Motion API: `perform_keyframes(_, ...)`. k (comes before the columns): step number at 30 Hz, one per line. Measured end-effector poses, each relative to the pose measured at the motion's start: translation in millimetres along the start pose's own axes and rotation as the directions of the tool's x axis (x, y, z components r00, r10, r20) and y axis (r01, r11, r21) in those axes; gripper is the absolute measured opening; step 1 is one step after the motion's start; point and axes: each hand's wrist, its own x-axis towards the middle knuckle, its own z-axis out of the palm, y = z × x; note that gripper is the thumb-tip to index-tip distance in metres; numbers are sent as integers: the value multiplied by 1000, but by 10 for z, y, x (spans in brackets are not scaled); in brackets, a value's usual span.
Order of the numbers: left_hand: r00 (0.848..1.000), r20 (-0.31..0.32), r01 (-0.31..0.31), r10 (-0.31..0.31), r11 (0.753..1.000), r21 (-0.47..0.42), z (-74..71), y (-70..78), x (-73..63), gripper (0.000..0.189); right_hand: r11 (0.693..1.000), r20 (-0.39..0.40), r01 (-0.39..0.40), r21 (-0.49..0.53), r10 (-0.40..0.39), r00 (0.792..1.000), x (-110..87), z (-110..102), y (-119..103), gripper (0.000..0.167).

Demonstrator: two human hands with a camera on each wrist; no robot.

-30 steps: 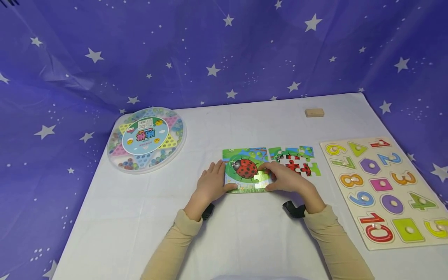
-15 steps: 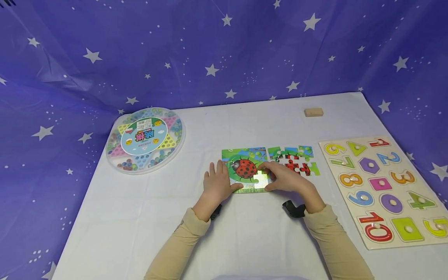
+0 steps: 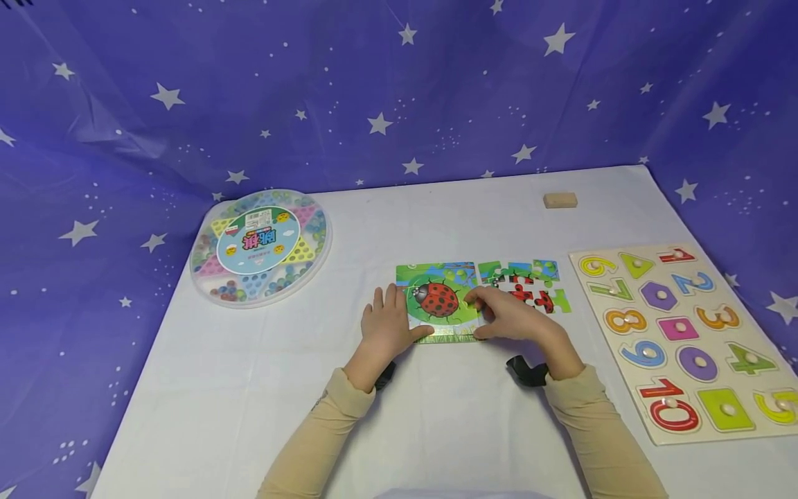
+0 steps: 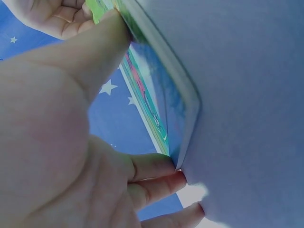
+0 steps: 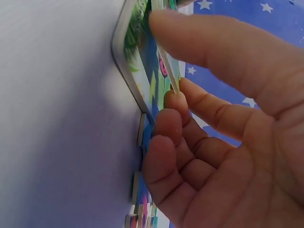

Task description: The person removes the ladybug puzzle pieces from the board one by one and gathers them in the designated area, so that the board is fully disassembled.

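Observation:
A ladybug jigsaw puzzle (image 3: 436,299) lies flat on the white table. My left hand (image 3: 385,322) rests at its left side, thumb on the lower part of the picture and fingers extended along the edge. In the left wrist view, the fingertips touch the puzzle tray's edge (image 4: 187,107). At the lower right corner, my right hand (image 3: 514,315) pinches a thin puzzle piece (image 5: 174,81) between thumb and index finger. That piece is tilted over the board in the right wrist view; the hand partly hides it. Several ladybug pieces (image 3: 544,301) lie just right of the puzzle, partly behind the right hand.
A round marble board game (image 3: 258,242) sits at the back left. A wooden number-and-shape board (image 3: 679,360) lies on the right, and a small wooden block (image 3: 560,201) at the back. A purple star-patterned cloth (image 3: 374,90) hangs behind the white table (image 3: 249,388).
My left hand has shifted right, its thumb further over the puzzle. The right hand stays at the lower right corner, where the bright glare on the puzzle has faded.

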Motion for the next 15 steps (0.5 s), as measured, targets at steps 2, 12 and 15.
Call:
perform_keyframes(2, 1000, -4, 2, -2, 1000, -3, -2, 0, -2, 99, 1000, 3, 12, -16, -11, 1000, 1, 7, 1, 57)
perform_keyframes(12, 1000, 13, 6, -6, 1000, -13, 0, 8, -6, 100, 999, -11, 17, -39, -17, 1000, 4, 25, 2, 57)
perform_keyframes(15, 1000, 9, 5, -5, 1000, -13, 4, 11, -4, 100, 999, -14, 18, -33, -18, 1000, 4, 18, 2, 57)
